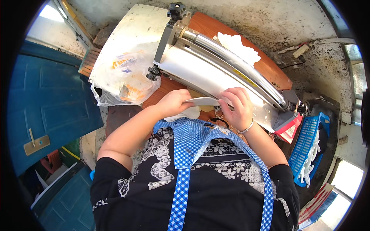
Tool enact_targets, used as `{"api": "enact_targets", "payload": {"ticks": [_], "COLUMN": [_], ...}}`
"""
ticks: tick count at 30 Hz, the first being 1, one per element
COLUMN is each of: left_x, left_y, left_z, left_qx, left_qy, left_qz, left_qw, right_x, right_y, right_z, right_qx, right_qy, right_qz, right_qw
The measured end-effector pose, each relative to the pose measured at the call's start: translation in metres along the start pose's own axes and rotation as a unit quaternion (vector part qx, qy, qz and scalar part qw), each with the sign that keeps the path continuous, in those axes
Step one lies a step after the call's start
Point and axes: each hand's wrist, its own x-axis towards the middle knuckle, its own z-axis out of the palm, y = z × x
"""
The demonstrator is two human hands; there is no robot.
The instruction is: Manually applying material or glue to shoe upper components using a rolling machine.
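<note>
At the left a clear plastic bag (127,79) with pale contents lies on a white surface, apart from the hands. Next comes the left hand (175,103), its grip clamped on the left end of a thin white sheet (203,101), thumb against fingers. Below the sheet, partly hidden by that hand, lies another white piece (189,113); whether it is loose or folded is hard to tell. The sheet spans the gap between the hands, in front of the metal roller machine (216,71) and outside its rollers. At its other end the right hand (237,106) pinches it, thumb and fingers together. Behind the rollers, a few white pieces (239,48) lie on the brown bench (206,26). At the far right a blue basket (306,144) holds several slender white shapes (311,163). Judging by this, some pieces are already set aside, while the held sheet seems midway through handling: it is unreleased, and the piece beneath it appears to be left over too.
</note>
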Motion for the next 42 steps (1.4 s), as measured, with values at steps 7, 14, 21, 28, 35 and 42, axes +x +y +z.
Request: {"api": "enact_targets", "payload": {"ticks": [7, 14, 21, 28, 35, 42], "left_x": [0.015, 0.093, -0.043, -0.047, -0.047, -0.056], "left_y": [0.052, 0.033, -0.012, -0.043, -0.029, -0.001], "left_z": [-0.016, -0.027, 0.0, 0.06, 0.044, -0.001], "left_qx": [-0.501, -0.519, 0.021, 0.207, 0.119, -0.023], "left_qy": [0.072, 0.276, 0.188, 0.176, 0.152, 0.12], "left_qz": [-0.255, -0.249, -0.234, -0.19, -0.145, -0.073], "left_qw": [0.824, 0.77, 0.954, 0.944, 0.97, 0.99], "right_x": [0.063, 0.131, 0.053, 0.007, 0.027, 0.055], "right_y": [0.05, 0.116, 0.024, 0.038, 0.037, 0.05], "right_z": [0.005, 0.039, -0.015, -0.003, -0.011, -0.011], "right_qx": [0.007, -0.069, -0.121, -0.193, -0.139, 0.053], "right_qy": [0.041, -0.324, -0.117, -0.072, 0.023, 0.096], "right_qz": [0.183, 0.384, -0.127, -0.064, -0.01, 0.195], "right_qw": [0.982, 0.862, 0.978, 0.976, 0.99, 0.975]}}
